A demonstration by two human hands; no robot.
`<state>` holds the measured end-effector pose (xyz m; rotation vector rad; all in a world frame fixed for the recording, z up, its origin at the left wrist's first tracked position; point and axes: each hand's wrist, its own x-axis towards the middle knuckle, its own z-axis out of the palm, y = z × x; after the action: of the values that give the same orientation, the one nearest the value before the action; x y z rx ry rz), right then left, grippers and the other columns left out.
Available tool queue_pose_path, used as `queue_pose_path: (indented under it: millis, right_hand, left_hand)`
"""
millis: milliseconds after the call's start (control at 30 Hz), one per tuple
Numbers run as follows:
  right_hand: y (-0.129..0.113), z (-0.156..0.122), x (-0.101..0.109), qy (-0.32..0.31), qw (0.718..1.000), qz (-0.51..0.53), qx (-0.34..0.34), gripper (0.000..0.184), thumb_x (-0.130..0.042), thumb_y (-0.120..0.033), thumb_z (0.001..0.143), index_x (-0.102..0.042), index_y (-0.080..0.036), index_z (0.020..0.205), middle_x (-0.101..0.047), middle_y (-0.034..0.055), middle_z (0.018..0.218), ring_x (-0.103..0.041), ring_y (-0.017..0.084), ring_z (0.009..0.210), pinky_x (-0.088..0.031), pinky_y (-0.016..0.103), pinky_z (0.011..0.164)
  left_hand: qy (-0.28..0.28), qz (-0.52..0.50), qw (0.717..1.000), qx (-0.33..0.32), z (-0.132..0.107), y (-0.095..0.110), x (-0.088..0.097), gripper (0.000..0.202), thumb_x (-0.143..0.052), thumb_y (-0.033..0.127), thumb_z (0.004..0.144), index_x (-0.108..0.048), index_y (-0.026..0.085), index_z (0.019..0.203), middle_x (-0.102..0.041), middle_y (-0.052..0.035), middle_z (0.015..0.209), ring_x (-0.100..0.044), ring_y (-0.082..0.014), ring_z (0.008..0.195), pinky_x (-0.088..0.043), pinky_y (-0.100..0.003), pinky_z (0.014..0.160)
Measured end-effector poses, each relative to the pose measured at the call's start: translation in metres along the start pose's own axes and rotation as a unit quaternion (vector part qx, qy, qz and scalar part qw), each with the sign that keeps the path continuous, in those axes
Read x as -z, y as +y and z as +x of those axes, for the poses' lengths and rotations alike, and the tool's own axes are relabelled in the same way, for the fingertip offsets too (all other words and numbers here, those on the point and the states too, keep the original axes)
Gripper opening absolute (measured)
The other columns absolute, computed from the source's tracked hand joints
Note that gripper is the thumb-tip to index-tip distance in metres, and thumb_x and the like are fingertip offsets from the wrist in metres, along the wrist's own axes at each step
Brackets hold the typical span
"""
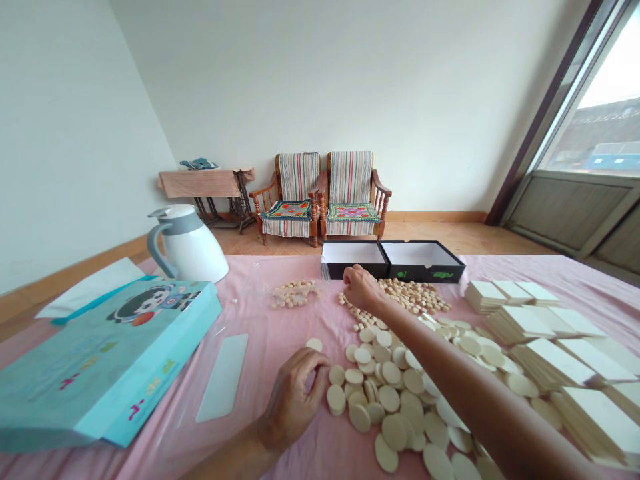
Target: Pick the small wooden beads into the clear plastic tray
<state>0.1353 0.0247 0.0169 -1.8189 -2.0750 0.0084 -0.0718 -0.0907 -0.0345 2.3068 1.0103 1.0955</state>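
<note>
My right hand (362,289) reaches forward over small round wooden beads (413,295), just in front of a black box. Its fingers are bent together, and whatever may be between them is hidden. My left hand (295,397) rests low over the pink cloth with curled fingers, and I cannot make out anything in it. One pale round disc (315,344) lies just beyond its knuckles. To its right spreads a heap of pale wooden discs (393,400), partly covered by my right forearm. A smaller group of beads (295,293) sits left of my right hand.
Two open black boxes (423,270) with white insides stand at the far edge of the pink cloth (345,460). Stacks of pale rectangular pieces (555,353) line the right. On the left are a turquoise box (115,353), a white jug (193,247) and a clear plastic tray (250,393).
</note>
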Motion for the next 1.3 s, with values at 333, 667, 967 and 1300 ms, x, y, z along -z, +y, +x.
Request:
queue_pose_path:
  millis: [333,667,967,1300]
  right_hand:
    - [-0.039,0.03,0.011,0.079,0.983,0.156,0.057,0.019,-0.05,-0.012,0.077,-0.063,-0.015,0.09,-0.061,0.005,0.087,-0.055,0.011,0.072,-0.041,0.022,0.071]
    - [-0.014,0.001,-0.017,-0.099,0.994,-0.038,-0.006,0.021,-0.055,-0.005,0.07,-0.068,-0.015,0.084,-0.069,0.0122,0.089,-0.064,0.022,0.085,-0.043,0.025,0.067]
    - [-0.018,-0.007,-0.025,-0.096,0.994,-0.05,-0.007,0.022,-0.054,-0.006,0.072,-0.066,-0.01,0.09,-0.064,0.0182,0.096,-0.063,0.024,0.086,-0.044,0.029,0.068]
    - [-0.029,0.02,0.014,0.098,0.987,0.125,0.024,0.017,-0.049,-0.01,0.077,-0.059,-0.016,0.089,-0.059,0.0048,0.086,-0.055,0.012,0.072,-0.04,0.022,0.07]
  left_hand:
    - [-0.005,-0.007,1.0,0.01,-0.003,0.001,0.005,0.016,-0.045,0.015,0.088,-0.061,0.018,0.083,-0.062,-0.0032,0.079,-0.058,-0.0142,0.077,-0.045,-0.025,0.07]
    - [-0.026,-0.009,1.0,0.001,-0.001,0.002,0.003,0.017,-0.044,0.012,0.087,-0.059,0.018,0.081,-0.062,-0.0031,0.078,-0.058,-0.0147,0.077,-0.044,-0.025,0.07]
    - [-0.021,0.0,1.0,0.003,-0.001,0.0,0.001,0.016,-0.045,0.013,0.087,-0.059,0.018,0.082,-0.062,-0.0032,0.079,-0.058,-0.015,0.078,-0.044,-0.025,0.071]
    - [-0.028,-0.009,1.0,0.008,-0.002,0.004,0.004,0.016,-0.046,0.015,0.088,-0.06,0.018,0.082,-0.062,-0.0034,0.078,-0.059,-0.0146,0.076,-0.045,-0.025,0.069]
